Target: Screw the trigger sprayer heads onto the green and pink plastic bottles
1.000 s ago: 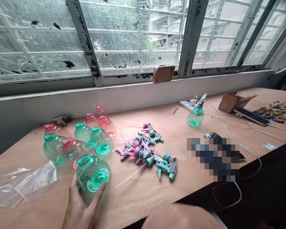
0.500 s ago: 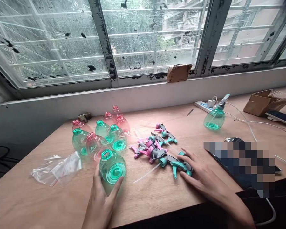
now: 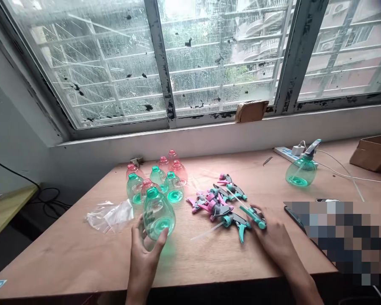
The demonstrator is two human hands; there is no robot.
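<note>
My left hand [image 3: 146, 254] is closed around a clear green bottle [image 3: 158, 214] with an open threaded neck, thumb low on its front side. In my right hand [image 3: 271, 233] is a teal and grey spray trigger head [image 3: 254, 217], its thin tube pointing up and to the left. A loose pile of pink and teal trigger heads [image 3: 220, 207] lies on the table between both hands. Behind the held bottle stand several green bottles [image 3: 174, 190] and red bottles [image 3: 179, 171], their necks open.
A clear plastic bag [image 3: 111, 216] lies left of the bottles. At the back right stands a green spray bottle [image 3: 301, 171] with its trigger head on, beside a white power strip [image 3: 284, 152]. A cardboard box [image 3: 373, 152] is farther right. Dark blurred items [image 3: 346, 237] lie near the right front.
My right hand has picked up a teal trigger head from the pile's right side. My left hand has raised and tilted the green bottle more upright. The view has shifted left and upward.
</note>
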